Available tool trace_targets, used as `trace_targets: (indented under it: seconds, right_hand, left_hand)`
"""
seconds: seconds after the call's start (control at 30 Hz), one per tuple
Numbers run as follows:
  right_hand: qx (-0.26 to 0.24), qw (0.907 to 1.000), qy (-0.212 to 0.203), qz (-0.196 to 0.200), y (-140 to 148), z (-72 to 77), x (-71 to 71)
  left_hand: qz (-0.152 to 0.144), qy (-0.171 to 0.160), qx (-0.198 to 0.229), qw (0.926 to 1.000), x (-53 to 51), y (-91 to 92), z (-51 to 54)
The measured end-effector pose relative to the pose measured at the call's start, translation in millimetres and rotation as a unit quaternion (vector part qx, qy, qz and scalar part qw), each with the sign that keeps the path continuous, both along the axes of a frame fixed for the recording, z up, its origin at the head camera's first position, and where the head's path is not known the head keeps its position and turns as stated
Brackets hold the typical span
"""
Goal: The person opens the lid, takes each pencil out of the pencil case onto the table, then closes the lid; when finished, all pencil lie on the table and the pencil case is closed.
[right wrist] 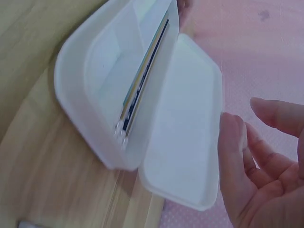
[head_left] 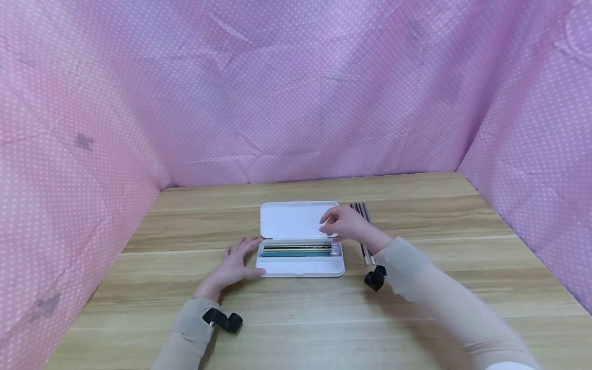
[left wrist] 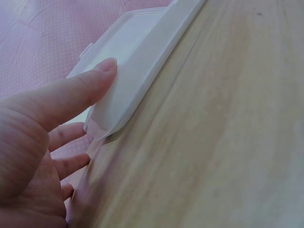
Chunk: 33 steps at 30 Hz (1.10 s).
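Note:
A white pencil case (head_left: 300,267) lies on the table with its lid (head_left: 289,220) folded back. Several pencils (head_left: 296,252), some green and some dark, lie side by side in its rear compartment, their pale ends to the right. My left hand (head_left: 233,268) is spread at the case's left end; in the left wrist view the thumb (left wrist: 90,83) touches the front wall. Over the right part of the lid hovers my right hand (head_left: 347,223), fingers loosely bent, nothing between them. The right wrist view shows that hand (right wrist: 266,175) beside the lid's edge.
Several more pencils (head_left: 368,255) lie on the wooden table (head_left: 296,318) to the right of the case, partly hidden under my right wrist. Pink dotted cloth (head_left: 296,103) hangs behind the table and along both sides.

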State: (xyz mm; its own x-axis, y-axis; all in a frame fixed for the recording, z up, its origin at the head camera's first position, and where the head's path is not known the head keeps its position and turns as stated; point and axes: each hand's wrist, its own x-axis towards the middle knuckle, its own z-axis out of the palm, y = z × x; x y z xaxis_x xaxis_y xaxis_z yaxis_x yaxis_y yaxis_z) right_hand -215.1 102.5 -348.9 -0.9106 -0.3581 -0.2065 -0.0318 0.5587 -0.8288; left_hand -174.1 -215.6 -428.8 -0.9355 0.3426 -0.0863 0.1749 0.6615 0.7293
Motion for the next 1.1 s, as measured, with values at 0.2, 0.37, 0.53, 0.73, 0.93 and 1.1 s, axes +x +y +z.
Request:
trace_targets:
  seconds: [0.2, 0.37, 0.53, 0.73, 0.93, 1.1]
  right_hand:
    - [0.022, 0.9988, 0.027, 0.034, -19.6, -5.6, 0.1]
    - [0.029, 0.9939, 0.070, 0.080, -31.1, -10.8, 1.2]
    - [0.049, 0.9918, 0.082, 0.085, -39.1, -17.9, 1.1]
    - [0.076, 0.9893, 0.077, 0.098, -43.8, -26.9, -0.2]
    - [0.104, 0.9830, 0.096, 0.117, -44.3, -30.7, -0.3]
    - [0.126, 0.9723, 0.131, 0.147, -45.7, -33.9, 0.0]
  left_hand:
    - [-0.002, 0.000, 0.001, 1.0000, -0.2, -0.3, -0.8]
    - [-0.003, -0.002, 0.004, 1.0000, -0.8, -1.0, -2.2]
    - [-0.003, -0.001, 0.007, 1.0000, -0.8, -0.9, -2.7]
    - [-0.005, 0.002, 0.010, 0.9999, -0.3, -0.3, -1.8]
    - [-0.005, 0.003, 0.010, 0.9999, 0.9, 0.3, -0.3]
    - [-0.006, 0.005, 0.014, 0.9999, 1.3, 0.6, 0.3]
